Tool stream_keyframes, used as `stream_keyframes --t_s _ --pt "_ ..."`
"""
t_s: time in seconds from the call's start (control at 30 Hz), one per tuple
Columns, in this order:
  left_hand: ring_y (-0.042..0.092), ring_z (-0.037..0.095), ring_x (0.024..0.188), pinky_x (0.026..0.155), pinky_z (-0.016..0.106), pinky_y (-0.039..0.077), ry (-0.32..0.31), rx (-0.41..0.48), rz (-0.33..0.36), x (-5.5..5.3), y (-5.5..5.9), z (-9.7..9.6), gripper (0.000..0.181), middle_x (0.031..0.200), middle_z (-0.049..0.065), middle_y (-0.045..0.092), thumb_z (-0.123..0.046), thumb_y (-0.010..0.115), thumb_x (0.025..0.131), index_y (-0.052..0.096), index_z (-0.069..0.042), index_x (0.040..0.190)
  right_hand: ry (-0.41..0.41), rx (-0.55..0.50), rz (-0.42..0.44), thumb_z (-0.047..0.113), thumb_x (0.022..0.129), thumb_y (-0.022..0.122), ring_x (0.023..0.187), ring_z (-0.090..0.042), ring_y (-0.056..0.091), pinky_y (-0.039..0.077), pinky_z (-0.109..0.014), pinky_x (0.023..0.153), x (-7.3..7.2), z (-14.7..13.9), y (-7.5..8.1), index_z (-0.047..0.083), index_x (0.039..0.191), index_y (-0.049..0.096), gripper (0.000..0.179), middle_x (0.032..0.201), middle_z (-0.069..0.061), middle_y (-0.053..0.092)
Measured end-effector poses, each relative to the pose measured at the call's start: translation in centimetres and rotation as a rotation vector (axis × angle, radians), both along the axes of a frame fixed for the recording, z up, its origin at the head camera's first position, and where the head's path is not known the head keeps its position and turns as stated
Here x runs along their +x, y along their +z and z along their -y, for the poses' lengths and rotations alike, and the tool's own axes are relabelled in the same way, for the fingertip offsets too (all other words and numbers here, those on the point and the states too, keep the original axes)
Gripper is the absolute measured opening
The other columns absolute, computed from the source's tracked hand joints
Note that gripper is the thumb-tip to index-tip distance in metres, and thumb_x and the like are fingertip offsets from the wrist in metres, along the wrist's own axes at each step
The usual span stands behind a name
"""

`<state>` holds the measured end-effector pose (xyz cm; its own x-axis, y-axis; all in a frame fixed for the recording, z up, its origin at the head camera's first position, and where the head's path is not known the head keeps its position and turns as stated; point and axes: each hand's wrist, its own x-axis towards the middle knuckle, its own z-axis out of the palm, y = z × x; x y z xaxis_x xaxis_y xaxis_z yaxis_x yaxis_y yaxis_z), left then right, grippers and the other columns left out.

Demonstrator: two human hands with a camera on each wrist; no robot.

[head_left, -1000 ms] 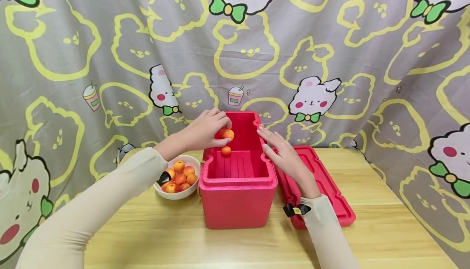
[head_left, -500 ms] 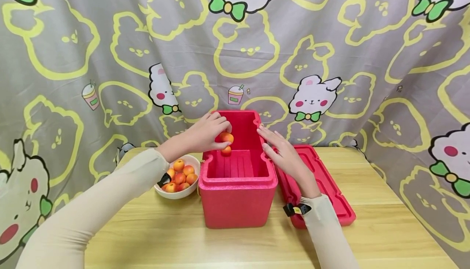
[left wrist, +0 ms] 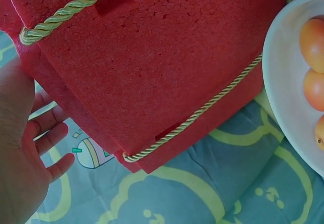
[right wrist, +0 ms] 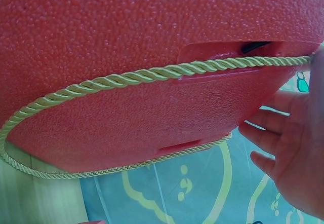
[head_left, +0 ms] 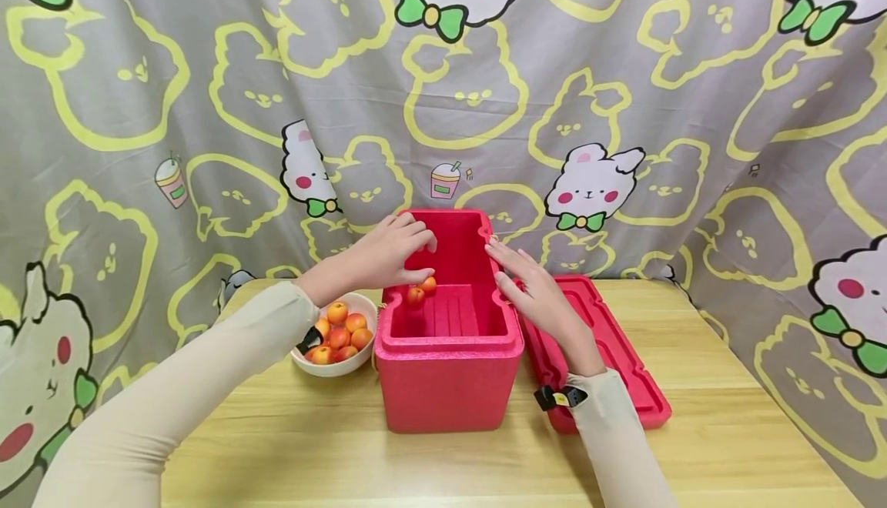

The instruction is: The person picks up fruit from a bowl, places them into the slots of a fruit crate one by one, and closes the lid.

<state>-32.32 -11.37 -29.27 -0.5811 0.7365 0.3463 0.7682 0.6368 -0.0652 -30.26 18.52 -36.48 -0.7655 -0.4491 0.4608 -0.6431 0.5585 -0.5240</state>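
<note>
A red foam box [head_left: 450, 389] stands lidless on the table. Over its left rim reaches my left hand [head_left: 395, 252], thumb and fingers spread apart with nothing held. Just below the thumb, two orange-red fruits that look like apricots [head_left: 415, 295] lie inside the box near its left wall. My right hand [head_left: 543, 296] rests on the right rim with fingers extended; in the right wrist view its fingers [right wrist: 266, 127] lie along the box's upper edge. To the box's left, a white bowl [head_left: 333, 370] holds several more of these fruits [head_left: 339, 337].
The red lid [head_left: 627, 362] lies on the wooden table [head_left: 305, 446], right of the box under my right forearm. Gold rope [right wrist: 152, 74] loops along the box's sides, also seen as rope [left wrist: 202, 110] in the left wrist view. A patterned curtain [head_left: 478, 123] hangs behind.
My left hand lowered a fruit slightly into the box, then let go; that fruit now lies beside the other one inside. The right hand has stayed on the rim.
</note>
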Motion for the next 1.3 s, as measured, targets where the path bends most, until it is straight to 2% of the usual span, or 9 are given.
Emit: stream_keyframes --t_s 0.5,0.73,0.93,1.1,1.3 --pt "0.053 0.019 0.103 0.093 0.044 0.045 0.058 0.028 0.033 -0.1 0.1 1.1 0.033 0.104 0.002 0.066 -0.035 0.075 0.087 0.064 -0.014 0.11 -0.005 -0.003 0.0 0.033 0.101 0.056 0.154 -0.021 0.033 0.02 -0.058 0.125 0.0 -0.2 -0.1 0.02 0.158 0.039 0.061 0.165 0.002 0.036" --pt "0.052 0.021 0.095 0.087 0.041 0.045 0.065 0.091 0.007 -0.2 -0.2 2.7 0.032 0.099 0.003 0.066 -0.033 0.075 0.087 0.065 -0.012 0.11 -0.002 -0.006 -0.001 0.034 0.101 0.057 0.154 -0.021 0.033 0.02 -0.058 0.125 -0.1 -0.1 -0.2 0.018 0.158 0.039 0.061 0.165 0.002 0.037" --pt "0.055 0.022 0.097 0.084 0.042 0.047 0.068 0.177 -0.013 0.0 -0.5 4.6 0.031 0.104 0.005 0.07 -0.03 0.073 0.089 0.068 -0.01 0.112 -0.001 -0.011 0.003 0.034 0.101 0.057 0.154 -0.022 0.034 0.02 -0.058 0.125 -0.1 -0.1 -0.3 0.018 0.158 0.039 0.062 0.165 0.0 0.037" --pt "0.056 0.023 0.097 0.084 0.043 0.048 0.112 0.25 -0.021 0.0 -1.3 6.4 0.027 0.104 0.007 0.07 -0.028 0.071 0.091 0.069 -0.009 0.111 -0.002 -0.009 0.006 0.033 0.101 0.056 0.154 -0.021 0.033 0.02 -0.058 0.125 -0.1 -0.1 -0.3 0.019 0.158 0.038 0.061 0.165 0.002 0.036" --pt "0.056 0.024 0.096 0.085 0.044 0.047 0.147 0.275 -0.015 -0.1 -3.2 8.8 0.022 0.102 0.007 0.07 -0.023 0.072 0.091 0.069 -0.008 0.108 -0.002 -0.008 0.011 0.033 0.101 0.057 0.154 -0.021 0.033 0.021 -0.058 0.125 -0.1 0.0 -0.2 0.019 0.158 0.038 0.061 0.165 0.002 0.036"
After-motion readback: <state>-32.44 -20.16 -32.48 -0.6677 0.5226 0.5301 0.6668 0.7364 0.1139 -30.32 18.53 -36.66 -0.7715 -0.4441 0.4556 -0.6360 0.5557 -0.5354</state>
